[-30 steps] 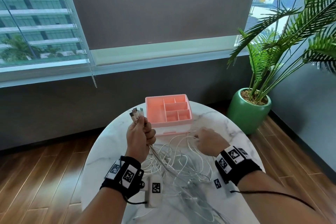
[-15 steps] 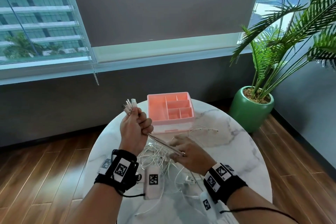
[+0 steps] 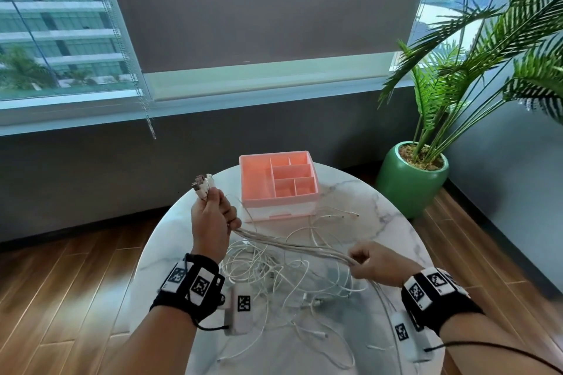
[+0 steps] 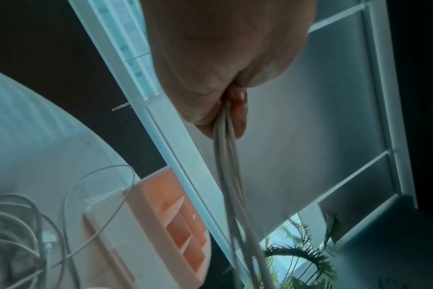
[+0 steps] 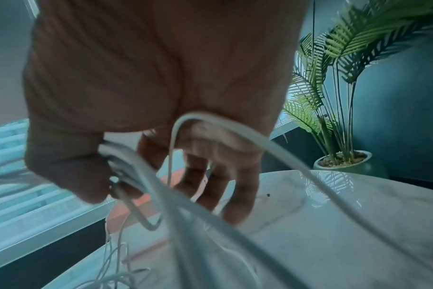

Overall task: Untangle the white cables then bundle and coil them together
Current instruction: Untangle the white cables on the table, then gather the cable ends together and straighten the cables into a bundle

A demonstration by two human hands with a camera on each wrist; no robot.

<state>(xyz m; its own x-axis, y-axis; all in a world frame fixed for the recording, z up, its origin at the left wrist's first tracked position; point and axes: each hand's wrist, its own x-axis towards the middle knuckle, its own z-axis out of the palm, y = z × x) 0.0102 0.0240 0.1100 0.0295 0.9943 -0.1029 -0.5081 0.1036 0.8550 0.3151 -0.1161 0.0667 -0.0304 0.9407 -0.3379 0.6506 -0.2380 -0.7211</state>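
Above the near half of the round marble bench (image 3: 380,216), the left hand (image 3: 211,222) is fisted round a bunch of white cables (image 3: 292,245), their plugs (image 3: 202,186) sticking up out of the fist. That bunch runs taut to the right hand (image 3: 376,265), which pinches it between thumb and curled fingers near the right edge. Below both hands the loose lengths lie tangled on the bench. A pink organizer box (image 3: 278,183) sits at the far edge, a potted palm (image 3: 411,179) on the floor beyond.
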